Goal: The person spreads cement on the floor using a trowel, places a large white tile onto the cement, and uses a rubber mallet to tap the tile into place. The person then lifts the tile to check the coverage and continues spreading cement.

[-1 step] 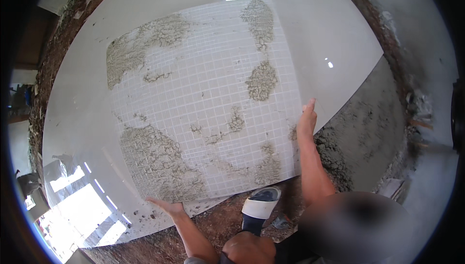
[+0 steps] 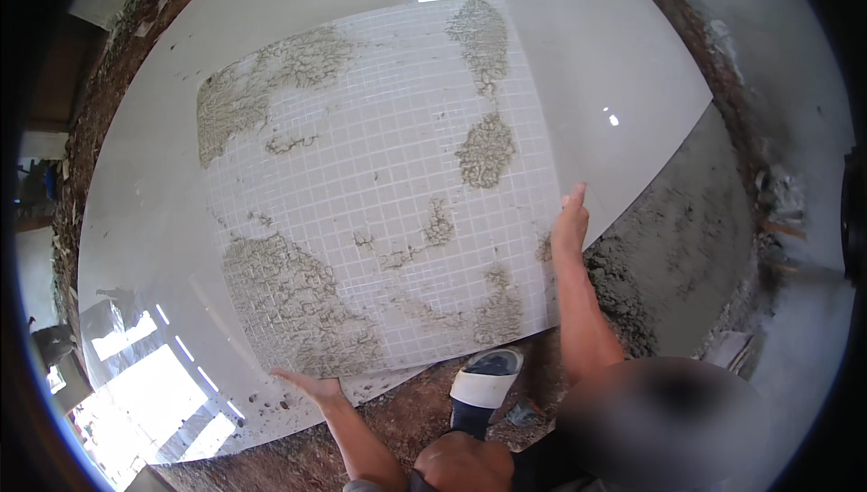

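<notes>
A large square tile [image 2: 361, 167], its pale gridded back facing me, is held tilted above the glossy floor. Patches of grey-brown mortar [image 2: 289, 298] cling to it near the left side, the top corners and the right side. My left hand [image 2: 316, 388] grips the tile's lower left edge, thumb and part of the palm visible, the other fingers hidden. My right hand [image 2: 569, 228] is closed on the right edge, with fingertips pointing up and some fingers hidden behind it.
Polished pale tiles [image 2: 623, 67] lie around and beneath the held one. Grey mortar bed [image 2: 682, 230] spreads at the right. Reddish soil [image 2: 406, 415] runs along the near side, where my slippered foot [image 2: 485, 390] stands. A blurred round shape [image 2: 659, 424] covers the lower right.
</notes>
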`<state>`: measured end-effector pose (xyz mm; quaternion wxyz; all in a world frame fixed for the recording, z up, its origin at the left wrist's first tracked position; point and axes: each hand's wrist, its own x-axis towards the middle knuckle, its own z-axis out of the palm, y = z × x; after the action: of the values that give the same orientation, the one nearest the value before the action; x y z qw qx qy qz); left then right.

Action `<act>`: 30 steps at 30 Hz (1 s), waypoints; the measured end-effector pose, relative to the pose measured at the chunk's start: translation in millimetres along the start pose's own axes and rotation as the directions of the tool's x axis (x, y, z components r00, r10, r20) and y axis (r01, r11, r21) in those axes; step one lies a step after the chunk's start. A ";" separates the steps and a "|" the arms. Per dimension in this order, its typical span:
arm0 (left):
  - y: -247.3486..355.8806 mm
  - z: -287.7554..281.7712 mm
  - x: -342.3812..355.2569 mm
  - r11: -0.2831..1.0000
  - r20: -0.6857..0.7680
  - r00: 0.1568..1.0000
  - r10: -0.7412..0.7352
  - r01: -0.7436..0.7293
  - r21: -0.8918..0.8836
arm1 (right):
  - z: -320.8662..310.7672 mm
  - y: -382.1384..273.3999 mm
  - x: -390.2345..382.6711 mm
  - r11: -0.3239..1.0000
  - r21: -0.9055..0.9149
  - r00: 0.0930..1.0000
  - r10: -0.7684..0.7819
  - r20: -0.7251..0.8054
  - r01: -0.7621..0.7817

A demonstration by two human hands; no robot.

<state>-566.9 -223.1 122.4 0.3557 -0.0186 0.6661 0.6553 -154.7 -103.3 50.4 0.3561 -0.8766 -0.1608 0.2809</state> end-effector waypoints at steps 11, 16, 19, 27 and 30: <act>-15.3 -8.2 30.5 0.985 0.130 0.980 -0.149 0.159 -0.067 | 5.2 -11.1 6.1 0.971 -0.233 0.995 0.070 0.068 -0.052; -46.5 -12.9 33.5 0.991 0.048 0.991 -0.125 0.122 0.058 | -23.4 -7.3 14.8 0.985 -0.171 0.982 -0.002 0.189 0.035; -52.5 -12.3 24.4 0.987 0.066 0.988 -0.143 0.138 0.079 | -36.7 -6.2 14.5 0.988 -0.153 0.984 0.008 0.177 0.019; -53.2 -15.6 27.6 0.997 0.140 0.988 -0.069 0.062 0.053 | -39.4 -8.4 10.8 0.991 -0.131 0.986 -0.010 0.164 0.032; -54.1 -19.6 31.8 0.995 0.177 0.980 -0.096 0.092 0.027 | -37.9 -7.1 11.5 0.991 -0.127 0.989 -0.018 0.145 0.037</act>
<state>-572.8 -234.0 57.9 0.4445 0.0118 0.6361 0.6306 -123.2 -113.1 73.5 0.2901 -0.8731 -0.2158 0.3272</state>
